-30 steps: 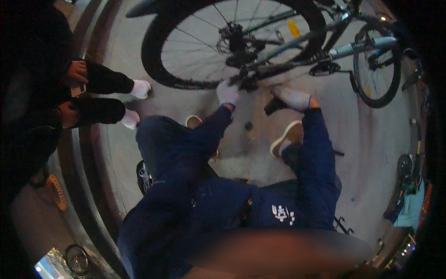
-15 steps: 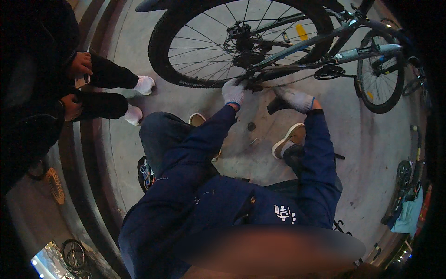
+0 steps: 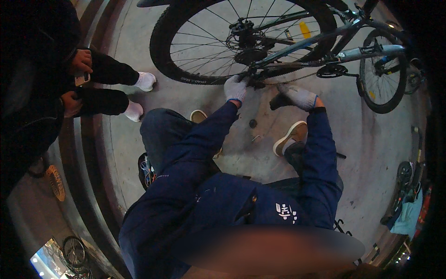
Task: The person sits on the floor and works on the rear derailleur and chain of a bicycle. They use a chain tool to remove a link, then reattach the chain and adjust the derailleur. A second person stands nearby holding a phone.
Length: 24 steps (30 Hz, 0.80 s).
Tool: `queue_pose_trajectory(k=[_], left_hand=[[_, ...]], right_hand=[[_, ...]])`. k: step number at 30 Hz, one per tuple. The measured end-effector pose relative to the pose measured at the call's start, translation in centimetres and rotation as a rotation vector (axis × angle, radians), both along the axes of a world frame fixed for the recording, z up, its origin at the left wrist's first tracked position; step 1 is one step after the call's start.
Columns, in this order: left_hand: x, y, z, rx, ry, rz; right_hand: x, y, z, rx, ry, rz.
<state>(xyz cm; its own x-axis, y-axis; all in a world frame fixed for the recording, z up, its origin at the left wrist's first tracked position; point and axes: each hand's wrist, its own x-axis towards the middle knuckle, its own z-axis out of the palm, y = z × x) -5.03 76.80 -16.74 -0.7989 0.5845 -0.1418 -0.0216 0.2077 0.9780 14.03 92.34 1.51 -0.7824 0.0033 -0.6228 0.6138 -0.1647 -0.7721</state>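
head | tyre: pale lettering | jacket: white print | hands: by bicycle

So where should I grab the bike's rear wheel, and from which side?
Probably by the tyre, at its left edge, coming in from the left: that broad outer curve is uncovered there, while the frame crosses the wheel's right side and the left hand works close to its near edge.
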Motion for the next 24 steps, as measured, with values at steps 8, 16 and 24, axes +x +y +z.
queue_pose_trajectory(k=[8,16,24], left_hand=[[0.2,-0.2,1.5,-0.001,-0.045,0.000],[0.3,-0.3,1.8,0.079,-0.111,-0.009],[0.2,-0.4,1.6,0.224,-0.136,0.011]], right_hand=[[0.0,-0.3,-2.0,0.086,0.022,-0.055],[-2.9,-1.3,-9.1,0.693,-0.114,-0.102],[-5.3,-5.6,-19.0,-0.437,0.088,-1.077]])
